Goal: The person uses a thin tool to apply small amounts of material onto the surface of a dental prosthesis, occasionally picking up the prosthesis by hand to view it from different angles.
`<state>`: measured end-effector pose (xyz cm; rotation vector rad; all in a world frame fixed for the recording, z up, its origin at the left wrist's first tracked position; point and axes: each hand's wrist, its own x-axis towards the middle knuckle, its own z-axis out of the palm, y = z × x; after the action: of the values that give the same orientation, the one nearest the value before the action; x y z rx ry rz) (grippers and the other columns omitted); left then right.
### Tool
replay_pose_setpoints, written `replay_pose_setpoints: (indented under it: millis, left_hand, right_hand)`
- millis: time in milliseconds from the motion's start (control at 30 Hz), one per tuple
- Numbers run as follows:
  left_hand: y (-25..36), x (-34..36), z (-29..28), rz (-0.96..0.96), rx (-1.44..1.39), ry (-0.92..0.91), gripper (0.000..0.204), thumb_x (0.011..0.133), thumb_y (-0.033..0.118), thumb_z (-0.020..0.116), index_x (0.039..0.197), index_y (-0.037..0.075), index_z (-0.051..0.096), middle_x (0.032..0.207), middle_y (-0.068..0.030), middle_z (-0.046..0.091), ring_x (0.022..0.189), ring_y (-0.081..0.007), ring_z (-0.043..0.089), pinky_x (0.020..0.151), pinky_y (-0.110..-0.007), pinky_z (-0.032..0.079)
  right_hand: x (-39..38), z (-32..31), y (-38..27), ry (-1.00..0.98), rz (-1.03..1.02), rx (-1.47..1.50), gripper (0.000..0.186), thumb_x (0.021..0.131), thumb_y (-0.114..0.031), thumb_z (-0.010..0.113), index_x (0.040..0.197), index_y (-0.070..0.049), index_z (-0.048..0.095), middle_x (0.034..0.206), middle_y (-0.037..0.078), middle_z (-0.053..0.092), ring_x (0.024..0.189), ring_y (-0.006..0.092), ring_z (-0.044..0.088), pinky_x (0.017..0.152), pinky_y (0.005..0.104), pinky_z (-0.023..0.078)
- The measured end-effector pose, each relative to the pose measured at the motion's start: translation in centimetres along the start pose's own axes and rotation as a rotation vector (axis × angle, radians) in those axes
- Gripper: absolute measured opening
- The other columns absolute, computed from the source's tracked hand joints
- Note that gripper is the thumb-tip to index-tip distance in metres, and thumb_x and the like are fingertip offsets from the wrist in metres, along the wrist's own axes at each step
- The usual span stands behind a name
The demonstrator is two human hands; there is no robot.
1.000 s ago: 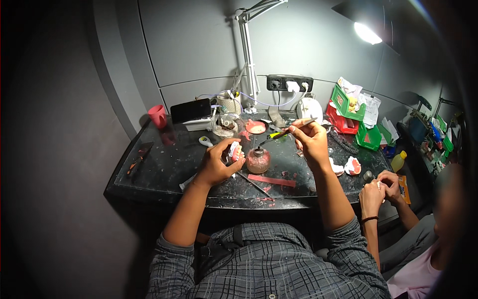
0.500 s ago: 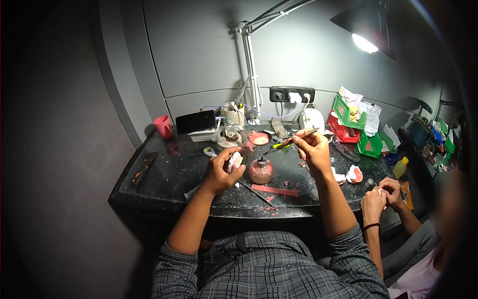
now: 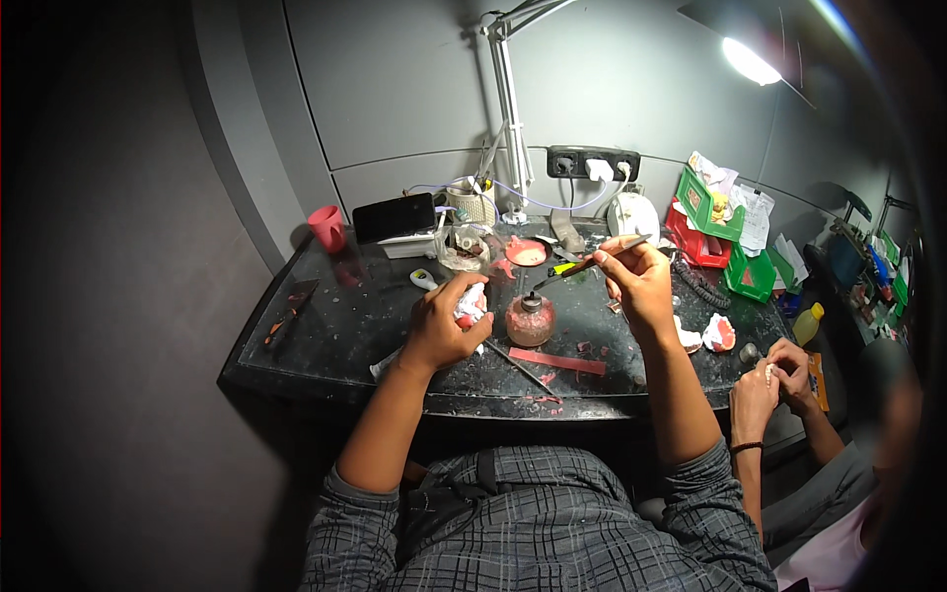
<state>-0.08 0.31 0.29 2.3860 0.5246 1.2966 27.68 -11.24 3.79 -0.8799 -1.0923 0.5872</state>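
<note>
Along the near edge of the worktop (image 3: 345, 340), a pink strip (image 3: 557, 362) lies crosswise, with a thin rod (image 3: 515, 366) slanting beside its left end. Beyond these, the left hand (image 3: 440, 324) is raised, its grip closed around a white and pink cast (image 3: 472, 304); fingers and thumb conceal part of the cast. Just to the right of the cast stands the burner (image 3: 531, 324), upright and round-bodied, with a dark neck (image 3: 533, 300); whether it is lit cannot be told. On its other side, the right hand (image 3: 639, 279) holds a slim tool (image 3: 582, 265) pinched between thumb and fingertips.

Principal relation: the long axis of the tool slopes down and leftward from the right grip, bringing its tip close to the neck; contact cannot be judged. The burner thus lies below and to the left of the right grip, between the two hands. The left hand is nearer to the burner's body, whereas the right reaches toward the neck through the tool. Farther right rest other casts (image 3: 719, 333); behind the burner lie a pink dish (image 3: 526, 253) and, on the wall, a row of sockets (image 3: 594, 164).
</note>
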Motion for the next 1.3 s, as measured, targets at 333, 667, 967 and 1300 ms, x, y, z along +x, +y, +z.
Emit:
replay_pose_setpoints:
  millis: [333,667,967,1300]
  left_hand:
    - [0.3,0.0,0.5,-0.190,-0.300,-0.157,0.054,0.081,0.019,0.091,0.125,0.002,0.065,0.098,-0.0054,0.070,0.090,-0.0104,0.064,0.080,-0.027,0.053]
    - [0.3,-0.2,0.7,-0.184,-0.356,-0.229,0.065,0.077,0.021,0.095,0.130,0.002,0.063,0.109,-0.0051,0.070,0.098,-0.0087,0.062,0.086,-0.026,0.053]
    - [0.5,-0.1,0.5,-0.176,-0.347,-0.205,0.065,0.075,0.024,0.097,0.127,0.003,0.065,0.099,-0.0024,0.070,0.088,-0.0072,0.061,0.077,-0.024,0.052]
    - [0.6,0.1,0.6,-0.084,-0.131,-0.105,0.064,0.071,0.029,0.099,0.120,0.002,0.068,0.091,-0.0034,0.070,0.079,-0.0088,0.060,0.072,-0.026,0.052]
  right_hand:
    - [-0.5,1.3,0.2,-0.066,0.202,0.195,0.015,0.096,-0.006,0.076,0.106,-0.001,0.066,0.091,0.011,0.077,0.052,0.0045,0.049,0.044,0.0212,0.033]
    - [-1.1,2.7,1.0,-0.128,0.251,0.232,0.017,0.097,-0.007,0.074,0.110,-0.001,0.065,0.093,0.010,0.076,0.051,0.0037,0.046,0.045,0.0220,0.032]
    - [-1.2,2.8,0.7,-0.109,0.230,0.189,0.016,0.097,-0.006,0.074,0.110,0.000,0.065,0.084,0.005,0.072,0.052,0.0036,0.046,0.046,0.0216,0.033]
    - [-1.8,3.8,0.0,-0.109,0.169,0.135,0.015,0.098,-0.005,0.074,0.109,0.000,0.066,0.079,0.001,0.067,0.055,0.0037,0.051,0.047,0.0209,0.035]
